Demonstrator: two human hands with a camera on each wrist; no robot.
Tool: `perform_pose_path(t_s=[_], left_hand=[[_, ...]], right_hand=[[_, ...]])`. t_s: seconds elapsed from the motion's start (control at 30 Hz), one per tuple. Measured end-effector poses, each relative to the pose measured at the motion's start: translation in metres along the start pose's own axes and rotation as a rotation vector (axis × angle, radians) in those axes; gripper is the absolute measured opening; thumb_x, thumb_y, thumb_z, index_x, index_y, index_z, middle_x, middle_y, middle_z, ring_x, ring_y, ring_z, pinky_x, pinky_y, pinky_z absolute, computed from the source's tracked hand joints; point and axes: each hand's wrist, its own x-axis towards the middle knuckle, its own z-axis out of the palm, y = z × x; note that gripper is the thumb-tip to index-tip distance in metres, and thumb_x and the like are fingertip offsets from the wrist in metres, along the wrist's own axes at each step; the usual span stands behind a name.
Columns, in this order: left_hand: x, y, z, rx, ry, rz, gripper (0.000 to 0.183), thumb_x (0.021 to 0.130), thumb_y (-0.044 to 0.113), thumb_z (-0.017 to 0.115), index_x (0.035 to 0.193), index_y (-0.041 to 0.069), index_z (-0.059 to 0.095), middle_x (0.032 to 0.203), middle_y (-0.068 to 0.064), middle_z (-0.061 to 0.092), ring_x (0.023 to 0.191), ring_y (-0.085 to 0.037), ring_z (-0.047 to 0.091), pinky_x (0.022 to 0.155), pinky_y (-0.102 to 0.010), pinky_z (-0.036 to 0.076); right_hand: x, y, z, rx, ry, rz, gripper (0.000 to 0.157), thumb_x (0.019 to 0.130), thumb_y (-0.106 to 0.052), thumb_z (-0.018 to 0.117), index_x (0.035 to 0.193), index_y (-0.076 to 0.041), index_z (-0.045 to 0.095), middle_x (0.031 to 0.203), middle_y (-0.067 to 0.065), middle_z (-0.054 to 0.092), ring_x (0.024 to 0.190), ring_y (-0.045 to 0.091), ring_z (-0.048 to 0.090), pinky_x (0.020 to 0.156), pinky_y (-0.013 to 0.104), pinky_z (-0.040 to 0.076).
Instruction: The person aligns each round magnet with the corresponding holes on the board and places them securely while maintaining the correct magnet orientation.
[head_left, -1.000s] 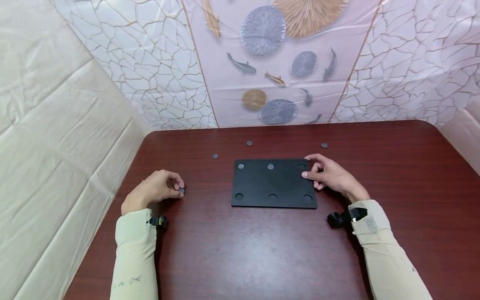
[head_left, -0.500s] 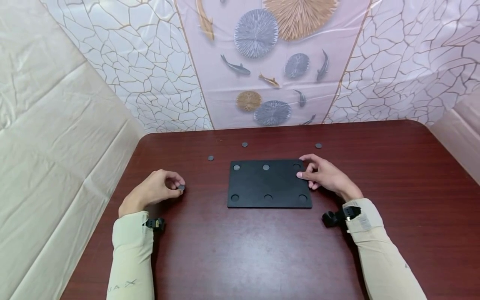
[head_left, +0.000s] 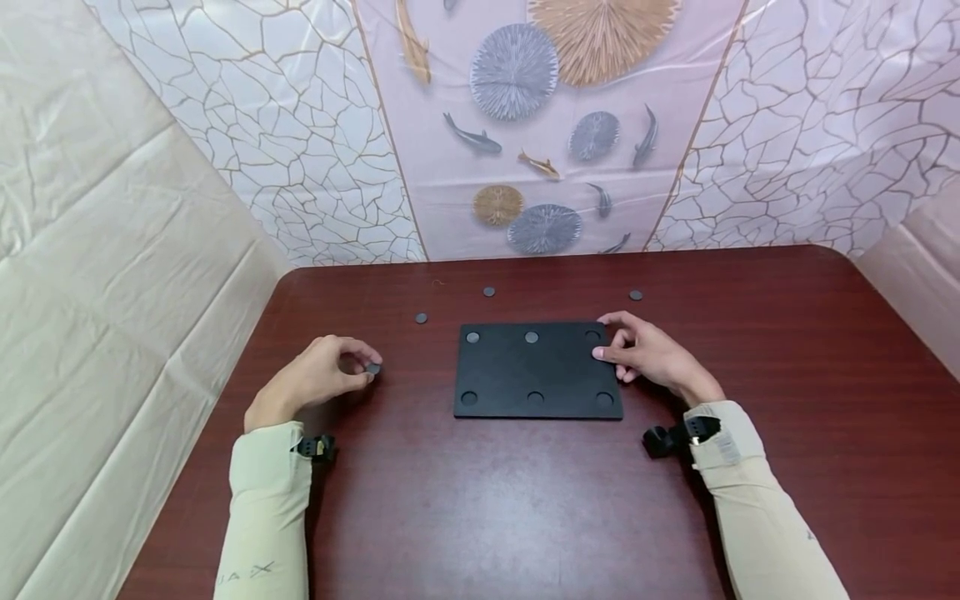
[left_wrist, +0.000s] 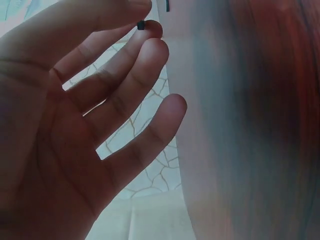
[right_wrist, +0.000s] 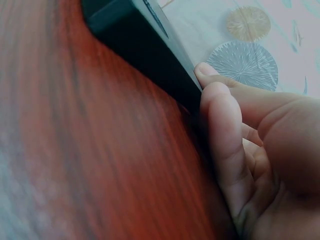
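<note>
My left hand [head_left: 318, 375] is left of the board, above the table, and pinches a small dark grey disc [head_left: 372, 368] between thumb and fingertips. The left wrist view shows that disc [left_wrist: 141, 25] edge-on, as a dark sliver beneath the thumb. A flat black board [head_left: 517, 375] with round recesses along its far and near sides lies on the table. Grey discs sit in its far-left recess and far-middle recess. My right hand [head_left: 652, 354] grips the board's right edge, thumb on top, fingers along the side; the right wrist view shows this grip on the board [right_wrist: 145, 55].
Beyond the board lie three loose grey discs: one disc [head_left: 422, 318] at the left, another disc [head_left: 489, 292] further back, and a third disc [head_left: 636, 295] at the right. The reddish-brown table [head_left: 480, 500] ends at a patterned backdrop [head_left: 540, 167].
My left hand has moved a little right and away from me with the pinched disc. The right hand stays on the board's edge. The head view has shifted slightly.
</note>
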Motion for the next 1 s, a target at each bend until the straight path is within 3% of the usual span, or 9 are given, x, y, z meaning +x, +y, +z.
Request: perform_pose_path(t_s=[0.2, 0.47, 0.6, 1.0], left_hand=[[0.003, 0.007, 0.003, -0.014, 0.016, 0.036, 0.021, 0.091, 0.003, 0.076, 0.113, 0.006, 0.078, 0.100, -0.002, 0.075, 0.089, -0.015, 0.067, 0.080, -0.027, 0.055], [0.007, 0.015, 0.005, -0.018, 0.048, 0.086, 0.022, 0.097, 0.006, 0.075, 0.119, 0.006, 0.078, 0.108, -0.002, 0.073, 0.097, -0.019, 0.067, 0.088, -0.039, 0.056], [0.011, 0.016, 0.009, -0.037, 0.072, 0.120, 0.024, 0.097, 0.006, 0.076, 0.122, 0.005, 0.077, 0.112, -0.004, 0.073, 0.100, -0.020, 0.068, 0.090, -0.039, 0.058], [0.019, 0.024, 0.023, -0.054, 0.150, 0.127, 0.023, 0.095, 0.011, 0.080, 0.118, 0.011, 0.079, 0.103, 0.001, 0.072, 0.093, -0.016, 0.068, 0.086, -0.037, 0.058]], right_hand=[[0.000, 0.000, 0.000, 0.001, 0.002, 0.001, 0.066, 0.102, -0.015, 0.073, 0.155, 0.001, 0.037, 0.082, 0.007, 0.061, 0.060, 0.013, 0.061, 0.057, 0.030, 0.057], [-0.002, -0.003, -0.001, 0.003, 0.009, 0.000, 0.066, 0.102, -0.015, 0.073, 0.155, 0.001, 0.037, 0.082, 0.008, 0.061, 0.060, 0.012, 0.061, 0.058, 0.029, 0.057], [-0.003, -0.002, -0.001, 0.003, 0.014, 0.003, 0.066, 0.102, -0.015, 0.073, 0.155, 0.001, 0.037, 0.082, 0.007, 0.061, 0.060, 0.012, 0.061, 0.058, 0.030, 0.057], [-0.001, 0.000, 0.000, -0.012, 0.004, 0.010, 0.066, 0.103, -0.017, 0.072, 0.156, 0.000, 0.038, 0.084, 0.008, 0.062, 0.061, 0.014, 0.062, 0.058, 0.030, 0.058]])
